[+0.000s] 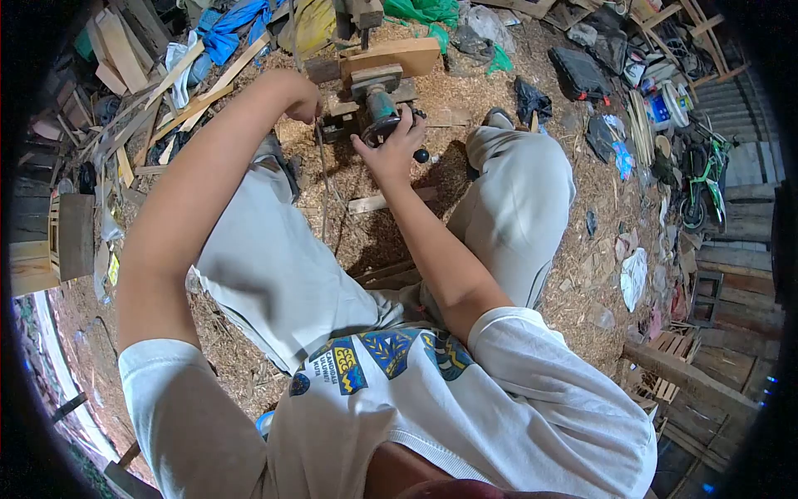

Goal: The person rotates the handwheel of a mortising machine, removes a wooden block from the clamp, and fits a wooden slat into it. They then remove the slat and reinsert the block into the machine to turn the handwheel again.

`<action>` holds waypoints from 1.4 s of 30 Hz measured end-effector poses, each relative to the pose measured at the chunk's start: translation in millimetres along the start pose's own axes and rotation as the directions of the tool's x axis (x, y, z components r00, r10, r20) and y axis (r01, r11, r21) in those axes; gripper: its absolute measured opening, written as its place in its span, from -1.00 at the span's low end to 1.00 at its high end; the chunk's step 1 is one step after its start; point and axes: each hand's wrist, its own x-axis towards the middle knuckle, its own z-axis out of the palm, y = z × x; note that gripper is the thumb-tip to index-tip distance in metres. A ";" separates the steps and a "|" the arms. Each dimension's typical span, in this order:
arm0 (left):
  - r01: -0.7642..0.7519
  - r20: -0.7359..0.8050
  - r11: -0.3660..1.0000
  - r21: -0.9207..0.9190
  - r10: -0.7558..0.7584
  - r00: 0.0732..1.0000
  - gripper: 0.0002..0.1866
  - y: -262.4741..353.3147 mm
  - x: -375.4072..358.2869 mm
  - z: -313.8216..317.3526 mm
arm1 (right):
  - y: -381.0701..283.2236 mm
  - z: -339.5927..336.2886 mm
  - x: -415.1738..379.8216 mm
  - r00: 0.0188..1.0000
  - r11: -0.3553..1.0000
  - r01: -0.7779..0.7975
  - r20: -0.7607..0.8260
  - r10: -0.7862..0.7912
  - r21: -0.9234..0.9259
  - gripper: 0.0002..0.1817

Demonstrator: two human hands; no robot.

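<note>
My left hand is curled closed beside the machine, near its left edge; its fingertips are turned away, and what they hold, if anything, is hidden. My right hand grips a dark round handwheel, thumb at its left and fingers over its right side. Behind the wheel is a green metal machine part. A wooden piece with a curved edge sits across the machine beyond it. A small black knob sticks out just right of my right hand.
My knees flank the machine. Wood shavings cover the ground, with a loose wooden strip between my legs. Boards and blue plastic lie at the left. Back right are a black case and a green bicycle.
</note>
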 end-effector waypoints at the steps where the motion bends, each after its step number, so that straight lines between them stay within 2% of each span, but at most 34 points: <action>1: -0.032 0.008 0.999 -0.012 0.032 0.999 -0.38 0.6 -0.8 -0.9 | 1.6 2.5 0.3 1.000 1.000 0.008 -0.024 -0.008 0.012 0.27; 5: -0.038 -0.017 0.999 -0.025 0.038 0.999 -0.38 4.9 -2.5 -0.9 | 6.9 9.6 1.4 0.999 0.999 -0.022 -0.024 0.023 0.030 0.25; 10: 0.012 0.029 0.999 -0.031 -0.011 1.000 -0.38 7.8 6.8 -0.2 | 9.7 12.1 2.1 0.996 0.997 -0.020 -0.090 0.026 0.069 0.11; 13: 0.023 0.015 1.000 -0.006 -0.023 1.000 -0.37 7.4 10.6 1.5 | 9.1 8.0 4.9 0.998 0.992 -0.059 -0.032 0.062 0.108 0.09; 16: -0.002 0.051 0.999 -0.035 0.003 0.999 -0.38 7.9 11.2 -2.0 | 8.7 5.1 6.9 0.996 0.979 -0.091 0.006 0.091 0.180 0.07; 19: 0.003 -0.030 1.000 -0.018 -0.004 1.000 -0.45 10.2 7.3 0.5 | 11.1 7.0 6.7 0.996 0.979 -0.087 -0.006 0.089 0.184 0.07; 22: 0.042 -0.001 0.996 -0.073 -0.042 0.999 -0.45 13.3 3.0 -1.2 | 13.4 11.5 6.4 0.996 0.984 -0.070 -0.042 0.078 0.166 0.07; 29: 0.022 -0.017 0.999 -0.047 -0.022 1.000 -0.45 17.5 -11.3 -5.0 | 8.8 13.8 12.7 0.997 0.978 -0.067 -0.024 0.073 0.200 0.12; 30: 0.013 -0.036 0.999 -0.043 -0.015 0.999 -0.45 16.3 -11.1 -3.6 | -15.1 6.3 21.7 0.783 0.499 -0.549 0.203 0.588 0.671 0.13; 31: 0.009 -0.055 0.999 -0.042 -0.011 0.998 -0.45 14.2 -11.7 -2.2 | -34.6 -0.2 28.9 0.364 -0.322 -0.621 0.627 0.689 0.714 0.14; 32: 0.017 -0.055 0.999 -0.051 -0.019 0.998 -0.45 11.2 -8.7 -0.2 | -40.8 -7.7 27.0 0.403 -0.226 -0.684 0.617 0.676 0.694 0.16; 33: -0.003 -0.036 0.999 -0.044 0.001 0.999 -0.40 9.0 -3.1 1.7 | -29.4 2.8 25.0 0.401 -0.228 -0.689 0.624 0.671 0.688 0.16; 35: -0.021 -0.008 0.999 -0.035 0.021 1.000 -0.35 6.8 -2.3 5.0 | 26.2 51.0 15.3 0.670 0.232 -0.650 0.402 0.625 0.724 0.15; 36: -0.001 -0.025 0.999 -0.048 0.000 1.000 -0.39 8.9 -6.2 4.8 | 50.7 78.1 18.4 0.661 0.230 -0.641 0.374 0.650 0.732 0.02; 39: 0.016 -0.034 0.998 -0.058 -0.018 0.999 -0.42 9.4 -12.6 2.6 | 45.9 71.3 17.5 0.624 0.255 -0.690 0.377 0.685 0.677 0.04; 42: 0.034 0.002 0.997 -0.069 -0.034 0.999 -0.41 9.6 -10.5 2.1 | 33.0 57.1 17.9 0.650 0.293 -0.673 0.354 0.673 0.679 0.11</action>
